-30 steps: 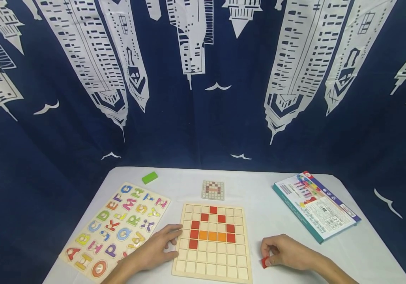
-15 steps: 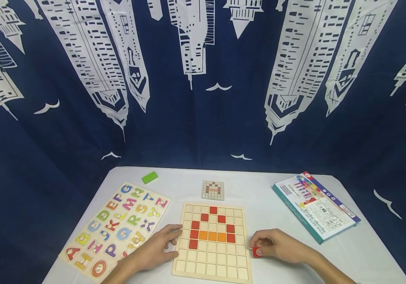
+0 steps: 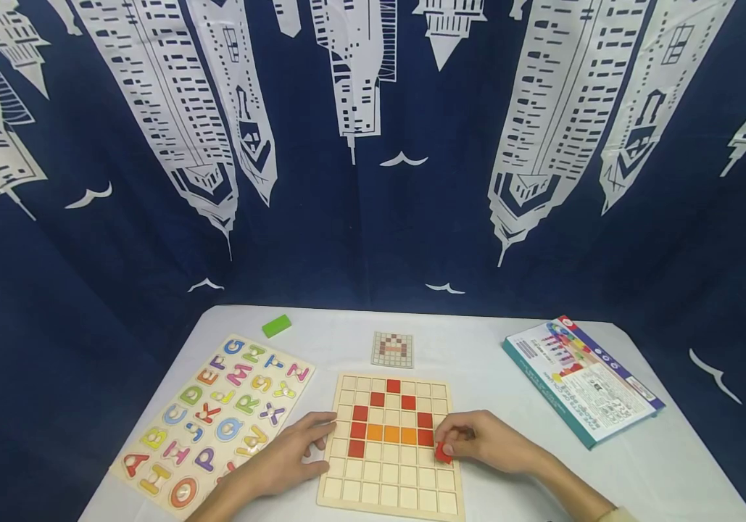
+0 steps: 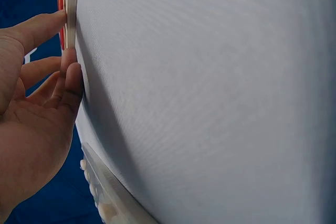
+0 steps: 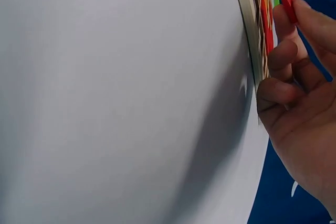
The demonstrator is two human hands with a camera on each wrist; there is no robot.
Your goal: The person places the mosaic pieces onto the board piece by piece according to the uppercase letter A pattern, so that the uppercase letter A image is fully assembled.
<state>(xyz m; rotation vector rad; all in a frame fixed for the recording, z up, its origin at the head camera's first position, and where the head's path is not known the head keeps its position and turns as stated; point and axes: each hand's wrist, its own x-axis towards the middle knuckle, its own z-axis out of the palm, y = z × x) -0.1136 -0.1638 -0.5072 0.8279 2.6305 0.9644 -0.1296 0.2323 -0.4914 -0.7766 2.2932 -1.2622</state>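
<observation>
A wooden grid board lies at the front middle of the table, with red and orange square tiles set in an A-like pattern. My right hand pinches a red tile between thumb and index finger, over the board's right edge. In the right wrist view the same red tile stands tilted between the fingertips. My left hand rests at the board's left edge, its thumb and fingertips touching the side. The left wrist view shows those fingers against the board's edge.
Left of the board lies a wooden alphabet puzzle with coloured letters. A small pattern card sits behind the board. At the back left is a green block, and a flat box lies on the right.
My right hand has moved left with the red tile, from the table beside the board to above its right columns. The left hand has stayed at the board's edge.
</observation>
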